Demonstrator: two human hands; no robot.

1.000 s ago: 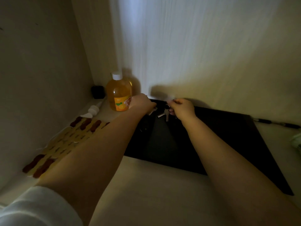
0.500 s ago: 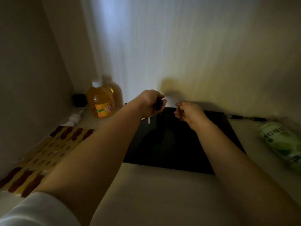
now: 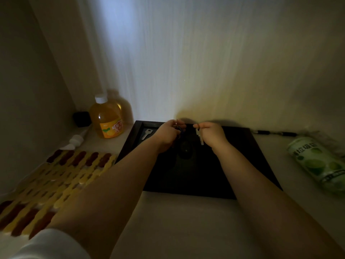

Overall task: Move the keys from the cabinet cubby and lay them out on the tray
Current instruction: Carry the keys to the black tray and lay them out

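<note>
A black tray (image 3: pixel 242 146) lies on the pale surface against the back wall. One silver key (image 3: pixel 147 133) rests flat in the tray's far left corner. My left hand (image 3: pixel 167 134) hovers over the tray's far middle, fingers closed on a key ring with a dark fob (image 3: pixel 178 130). My right hand (image 3: pixel 211 134) is just to its right, pinching a silver key (image 3: pixel 199 138) that hangs blade down above the tray. The dim light hides detail in the ring bundle.
An orange drink bottle (image 3: pixel 108 118) and a small black box (image 3: pixel 82 119) stand in the left back corner, a white nozzle (image 3: pixel 76 140) beside them. A yellow and brown mat (image 3: pixel 56 180) lies at left. A green can (image 3: pixel 317 163) and a dark pen (image 3: pixel 270 132) lie at right.
One key now lies in the tray's far left corner. My hands have come together over the far middle, the right now holding a hanging key.
</note>
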